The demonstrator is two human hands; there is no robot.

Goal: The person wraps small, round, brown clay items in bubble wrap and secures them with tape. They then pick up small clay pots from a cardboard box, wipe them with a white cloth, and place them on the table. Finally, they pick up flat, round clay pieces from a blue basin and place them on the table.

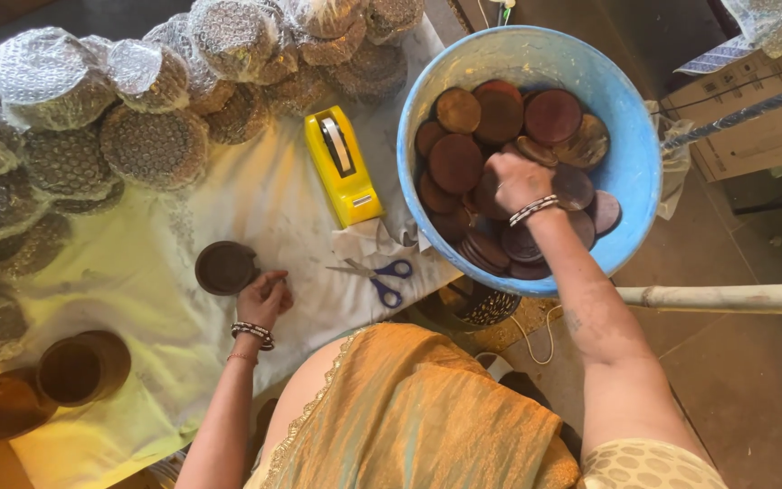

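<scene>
Head view, right hand [516, 181] grip closed on a flat-lying brown disc [536, 150] in blue tub [631, 154], left hand [264, 299] loosely curled, empty.

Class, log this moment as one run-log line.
left hand: beside brown disc | right hand: in blue tub, gripping a disc | scissors between

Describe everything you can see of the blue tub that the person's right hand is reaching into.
The blue tub is a round, deep plastic-looking basin, light blue with whitish scuffs and smears on its inner wall. It stands upright at the edge of the white cloth, partly over the floor. Inside lies a heap of dark brown and reddish round discs. The right hand reaches in over the near rim and rests on the discs.
</scene>
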